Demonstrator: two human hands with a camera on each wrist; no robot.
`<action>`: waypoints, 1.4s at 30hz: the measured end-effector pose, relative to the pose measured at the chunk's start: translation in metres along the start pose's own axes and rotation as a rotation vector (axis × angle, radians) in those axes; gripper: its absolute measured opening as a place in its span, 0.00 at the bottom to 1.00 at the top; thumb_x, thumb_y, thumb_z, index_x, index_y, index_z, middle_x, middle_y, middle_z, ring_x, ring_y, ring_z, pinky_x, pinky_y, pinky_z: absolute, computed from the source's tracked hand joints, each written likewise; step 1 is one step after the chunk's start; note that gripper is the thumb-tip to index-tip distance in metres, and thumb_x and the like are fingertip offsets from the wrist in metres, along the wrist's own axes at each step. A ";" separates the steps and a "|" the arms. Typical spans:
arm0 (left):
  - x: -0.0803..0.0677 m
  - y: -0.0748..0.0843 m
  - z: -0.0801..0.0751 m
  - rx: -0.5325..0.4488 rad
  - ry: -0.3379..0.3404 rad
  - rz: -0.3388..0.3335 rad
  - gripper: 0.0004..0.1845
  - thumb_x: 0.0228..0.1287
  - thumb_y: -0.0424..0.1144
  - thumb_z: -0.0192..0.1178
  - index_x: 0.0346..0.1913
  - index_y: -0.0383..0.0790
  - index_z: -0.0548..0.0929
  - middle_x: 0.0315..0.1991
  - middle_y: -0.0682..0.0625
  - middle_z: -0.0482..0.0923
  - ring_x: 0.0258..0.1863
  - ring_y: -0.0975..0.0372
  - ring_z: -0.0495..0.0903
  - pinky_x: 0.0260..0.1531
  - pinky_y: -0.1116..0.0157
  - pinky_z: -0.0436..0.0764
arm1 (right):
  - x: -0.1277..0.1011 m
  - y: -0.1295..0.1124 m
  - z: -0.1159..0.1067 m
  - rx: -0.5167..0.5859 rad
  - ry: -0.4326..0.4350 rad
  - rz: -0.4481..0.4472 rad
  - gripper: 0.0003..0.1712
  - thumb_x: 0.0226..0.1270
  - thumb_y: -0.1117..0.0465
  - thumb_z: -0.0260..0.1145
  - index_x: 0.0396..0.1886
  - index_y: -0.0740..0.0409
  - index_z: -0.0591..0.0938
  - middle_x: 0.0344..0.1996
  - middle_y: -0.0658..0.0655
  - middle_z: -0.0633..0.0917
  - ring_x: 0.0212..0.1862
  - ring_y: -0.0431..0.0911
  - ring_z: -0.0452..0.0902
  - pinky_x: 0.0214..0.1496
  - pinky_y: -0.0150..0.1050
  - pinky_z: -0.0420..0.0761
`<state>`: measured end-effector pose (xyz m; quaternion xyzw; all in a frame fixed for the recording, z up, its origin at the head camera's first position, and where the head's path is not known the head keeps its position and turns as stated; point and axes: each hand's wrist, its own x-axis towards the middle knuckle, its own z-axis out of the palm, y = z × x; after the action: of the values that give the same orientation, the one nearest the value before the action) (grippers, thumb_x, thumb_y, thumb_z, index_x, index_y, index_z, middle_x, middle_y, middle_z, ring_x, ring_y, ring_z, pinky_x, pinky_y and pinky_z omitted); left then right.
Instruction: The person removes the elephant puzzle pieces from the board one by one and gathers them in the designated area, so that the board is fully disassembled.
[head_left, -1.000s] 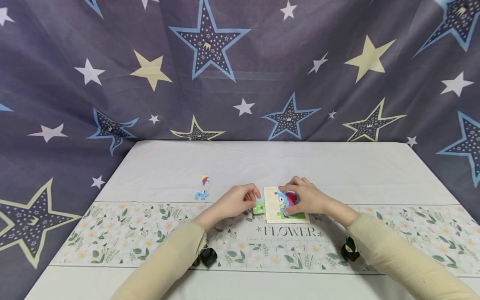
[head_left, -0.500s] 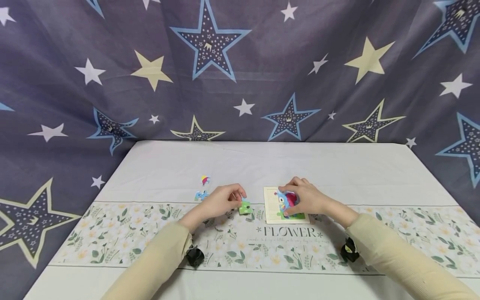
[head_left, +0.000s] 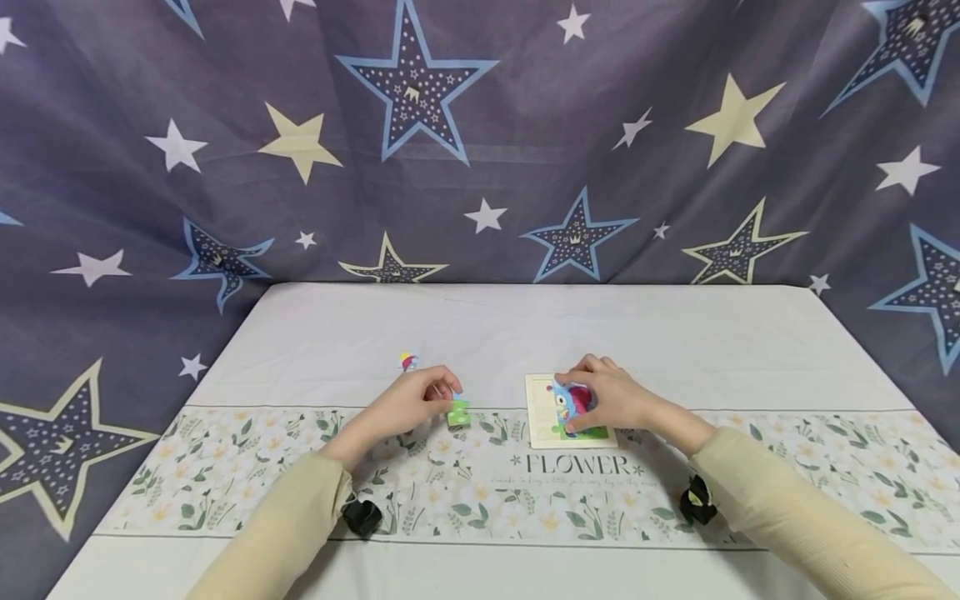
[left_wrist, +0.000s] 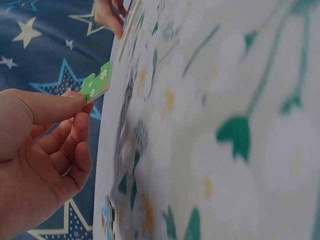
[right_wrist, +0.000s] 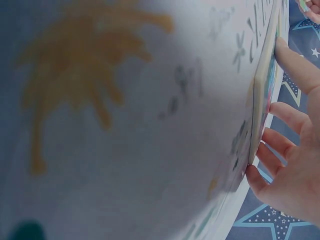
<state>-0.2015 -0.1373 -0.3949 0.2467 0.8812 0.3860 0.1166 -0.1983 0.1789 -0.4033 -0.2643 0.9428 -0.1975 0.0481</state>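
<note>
Between the thumb and fingers of my left hand (head_left: pixel 408 407) is a green jigsaw piece (head_left: pixel 459 413). The left wrist view shows white flowers on this piece (left_wrist: pixel 98 81), held up off the cloth. My right hand (head_left: pixel 613 395) rests on the puzzle board (head_left: pixel 542 417), fingers spread over its right part and thumb on the picture. Joined pieces (head_left: pixel 573 400) in blue, red and green fill part of the board, while its left part is bare. In the right wrist view, the little finger touches the edge of the board (right_wrist: pixel 260 95).
A small yellow, red and blue piece (head_left: pixel 408 362) lies beyond my left hand. Low in the left wrist view, a loose piece (left_wrist: pixel 107 217) lies on the cloth. The flowered tablecloth (head_left: pixel 480 521) covers the table, and a starry curtain (head_left: pixel 480 167) stands behind.
My left hand has moved left, away from the board, carrying the green jigsaw piece. It now hides the loose blue piece in the head view. The right hand has stayed on the board.
</note>
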 end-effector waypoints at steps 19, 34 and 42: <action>-0.028 -0.021 -0.032 -0.017 0.025 -0.072 0.08 0.55 0.34 0.56 0.39 0.42 0.76 0.29 0.51 0.72 0.25 0.59 0.70 0.24 0.65 0.70 | 0.002 0.001 -0.001 -0.009 -0.007 0.004 0.43 0.34 0.39 0.68 0.54 0.49 0.71 0.44 0.51 0.69 0.45 0.45 0.61 0.44 0.44 0.63; -0.045 -0.040 -0.045 -0.006 0.012 -0.094 0.07 0.54 0.33 0.56 0.37 0.40 0.77 0.28 0.51 0.73 0.26 0.59 0.71 0.25 0.67 0.71 | 0.003 0.002 0.003 -0.023 -0.014 0.016 0.43 0.33 0.37 0.68 0.54 0.48 0.71 0.44 0.50 0.69 0.44 0.45 0.61 0.44 0.44 0.63; -0.051 -0.041 -0.046 -0.010 -0.008 -0.109 0.06 0.54 0.33 0.56 0.36 0.41 0.77 0.27 0.49 0.74 0.25 0.59 0.71 0.24 0.68 0.71 | 0.002 0.002 0.002 -0.016 -0.011 0.017 0.43 0.34 0.38 0.68 0.54 0.48 0.71 0.44 0.50 0.69 0.44 0.45 0.61 0.44 0.45 0.63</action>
<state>-0.1910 -0.2166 -0.3935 0.1991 0.8910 0.3824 0.1422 -0.2007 0.1787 -0.4061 -0.2577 0.9463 -0.1880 0.0526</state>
